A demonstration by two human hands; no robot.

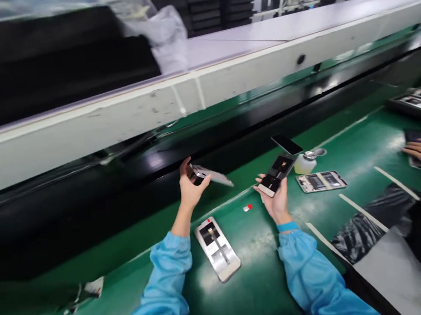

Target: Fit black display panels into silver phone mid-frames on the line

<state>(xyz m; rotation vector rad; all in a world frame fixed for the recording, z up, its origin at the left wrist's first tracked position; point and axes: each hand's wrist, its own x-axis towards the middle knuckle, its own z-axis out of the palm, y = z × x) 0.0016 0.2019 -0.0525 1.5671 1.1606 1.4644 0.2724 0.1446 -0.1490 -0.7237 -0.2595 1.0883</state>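
While right hand (277, 203) holds phone (277, 173), markings (283, 165) look blurred.

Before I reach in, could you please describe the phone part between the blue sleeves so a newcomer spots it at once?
On the green bench, find the wearer's left sleeve. Just right of it, a silvery phone part lies flat. A red mark at its far end sets it apart from the pale-banded phone beside the bottle.
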